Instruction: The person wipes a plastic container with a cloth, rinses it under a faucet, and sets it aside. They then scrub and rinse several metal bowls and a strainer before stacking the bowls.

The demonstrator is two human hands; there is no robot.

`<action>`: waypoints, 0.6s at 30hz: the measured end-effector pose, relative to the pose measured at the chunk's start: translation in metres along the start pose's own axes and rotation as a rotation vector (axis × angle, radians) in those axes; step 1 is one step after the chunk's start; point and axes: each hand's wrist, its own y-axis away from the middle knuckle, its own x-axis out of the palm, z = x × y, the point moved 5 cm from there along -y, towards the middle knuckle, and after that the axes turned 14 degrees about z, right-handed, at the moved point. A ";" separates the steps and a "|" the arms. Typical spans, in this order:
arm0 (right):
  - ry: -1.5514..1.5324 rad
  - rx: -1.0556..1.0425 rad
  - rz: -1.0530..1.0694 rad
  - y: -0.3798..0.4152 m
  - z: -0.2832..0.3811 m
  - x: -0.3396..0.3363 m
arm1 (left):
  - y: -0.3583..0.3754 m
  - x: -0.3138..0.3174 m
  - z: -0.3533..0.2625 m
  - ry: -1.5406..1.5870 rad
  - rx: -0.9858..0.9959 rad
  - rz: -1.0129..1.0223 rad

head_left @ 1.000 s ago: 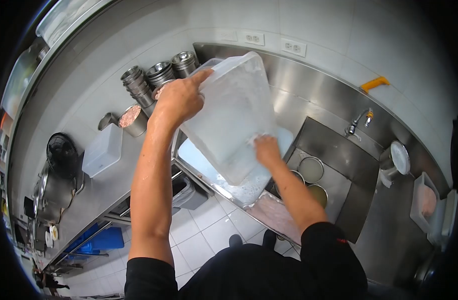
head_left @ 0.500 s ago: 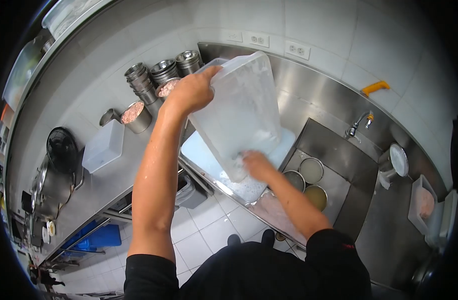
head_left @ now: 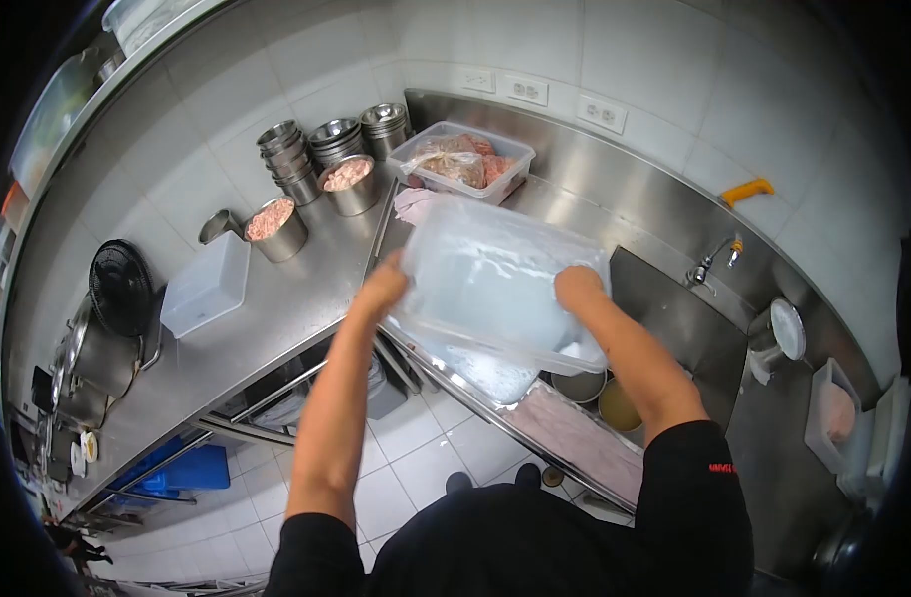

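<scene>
A clear plastic container point(head_left: 485, 289), wet inside, is tilted with its opening towards me above a light-blue soapy board or tray point(head_left: 475, 373) at the sink's left side. My left hand point(head_left: 384, 286) grips the container's left rim. My right hand point(head_left: 580, 289) is closed at the container's right inner side; whatever it holds is hidden under the fingers. Below the container, partly covered, metal pots point(head_left: 620, 403) with cloudy liquid stand in the sink point(head_left: 664, 298). A pinkish cloth point(head_left: 570, 433) lies along the sink's front edge.
Behind the container stands a plastic tub point(head_left: 460, 164) of bagged meat. Metal pots of chopped pink meat point(head_left: 274, 231), stacked metal pots point(head_left: 288, 159) and another clear container point(head_left: 207, 284) are on the left counter. A faucet point(head_left: 709, 261) is at the back right.
The container has swung from upright to a lower, flatter tilt, uncovering the meat tub behind. My left hand has come down to its left side; my right hand has moved up and right.
</scene>
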 end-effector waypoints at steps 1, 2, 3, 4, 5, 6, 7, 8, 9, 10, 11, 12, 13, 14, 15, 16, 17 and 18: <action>-0.015 0.033 0.013 -0.010 -0.009 0.009 | -0.018 0.023 0.041 0.094 0.010 0.008; -0.090 0.071 -0.005 -0.023 -0.019 0.015 | -0.010 0.046 0.054 0.157 -0.042 0.019; -0.130 0.060 -0.064 -0.039 -0.021 0.023 | -0.004 0.069 0.063 0.218 -0.089 0.027; -0.167 0.052 -0.127 -0.058 -0.021 0.031 | -0.002 0.084 0.071 0.268 0.021 0.002; -0.203 0.043 -0.193 -0.075 -0.021 0.031 | -0.005 0.091 0.075 0.317 0.133 -0.023; -0.203 -0.015 -0.202 -0.089 -0.004 0.027 | 0.002 0.093 0.070 0.409 0.108 -0.028; -0.199 -0.075 -0.199 -0.099 0.024 0.021 | 0.007 0.095 0.066 0.417 0.073 -0.038; -0.253 -0.131 -0.152 -0.100 0.057 0.007 | 0.008 0.094 0.060 0.422 0.042 -0.046; -0.233 -0.251 -0.182 -0.102 0.092 0.001 | 0.008 0.093 0.057 0.421 0.013 -0.050; -0.298 -0.325 -0.198 -0.092 0.124 -0.007 | 0.009 0.094 0.055 0.469 0.048 -0.063; -0.275 -0.401 -0.105 -0.088 0.156 -0.006 | 0.009 0.095 0.054 0.520 0.083 -0.076; -0.282 -0.436 -0.075 -0.065 0.175 -0.009 | 0.009 0.097 0.051 0.577 0.120 -0.090; -0.285 -0.474 -0.043 -0.034 0.185 -0.015 | 0.008 0.099 0.050 0.569 0.133 -0.109; -0.283 -0.512 0.093 -0.006 0.178 -0.017 | 0.009 0.099 0.052 0.559 0.141 -0.130; -0.281 -0.550 0.225 0.013 0.162 -0.011 | 0.010 0.096 0.054 0.546 0.150 -0.156; -0.279 -0.558 0.234 0.003 0.136 0.015 | 0.011 0.094 0.052 0.520 0.165 -0.130; -0.277 -0.564 0.246 -0.004 0.106 0.040 | 0.014 0.092 0.048 0.496 0.179 -0.102; -0.258 -0.380 0.383 -0.002 0.068 0.040 | 0.017 0.091 0.044 0.471 0.194 -0.076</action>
